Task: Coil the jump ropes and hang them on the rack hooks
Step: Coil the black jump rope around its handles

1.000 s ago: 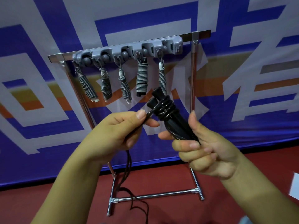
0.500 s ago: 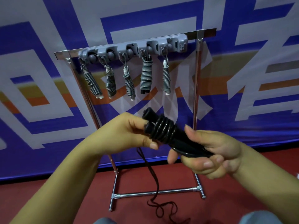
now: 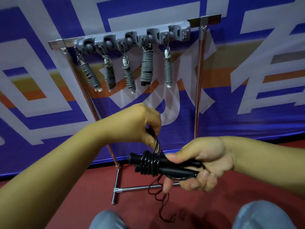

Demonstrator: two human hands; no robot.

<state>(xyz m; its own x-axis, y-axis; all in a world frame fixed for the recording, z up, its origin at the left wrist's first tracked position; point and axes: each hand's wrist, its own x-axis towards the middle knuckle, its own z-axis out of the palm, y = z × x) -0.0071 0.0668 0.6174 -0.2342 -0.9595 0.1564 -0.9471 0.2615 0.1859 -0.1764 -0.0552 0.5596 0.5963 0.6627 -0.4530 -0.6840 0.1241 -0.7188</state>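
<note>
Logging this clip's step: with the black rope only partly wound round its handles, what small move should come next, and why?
Probably another turn: the left hand should carry the cord it pinches round the black handles that the right hand grips. Only a few coils sit on them, and loose cord trails to the floor, so it seems too early for the rack.

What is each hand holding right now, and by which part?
The right hand grips the black jump rope's handles at their rear ends; the left hand pinches its loose black cord above the coil.
</note>
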